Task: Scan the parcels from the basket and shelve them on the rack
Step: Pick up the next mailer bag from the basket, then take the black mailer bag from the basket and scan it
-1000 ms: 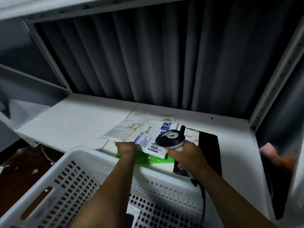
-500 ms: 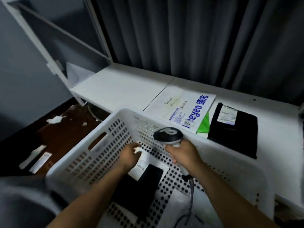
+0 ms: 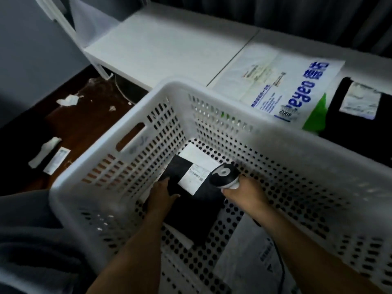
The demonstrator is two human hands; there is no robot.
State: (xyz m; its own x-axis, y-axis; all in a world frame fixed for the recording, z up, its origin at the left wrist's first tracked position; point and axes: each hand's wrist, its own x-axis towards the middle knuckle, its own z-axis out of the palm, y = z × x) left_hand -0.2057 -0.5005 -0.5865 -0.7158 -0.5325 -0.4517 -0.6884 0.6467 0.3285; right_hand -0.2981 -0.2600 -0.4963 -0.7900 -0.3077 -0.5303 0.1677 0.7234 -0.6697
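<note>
Two holds: left hand (image 3: 162, 194), black parcel (image 3: 191, 211) edge; right hand (image 3: 244, 193), scanner (image 3: 223, 176).

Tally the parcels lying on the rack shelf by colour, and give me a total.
White parcel with blue print: 1
Green parcel: 1
Black parcel with a white label: 1
Total on the rack shelf: 3

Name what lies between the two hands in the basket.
Head view: the black parcel, its white label up, lies between left hand and right hand gripping scanner.
</note>
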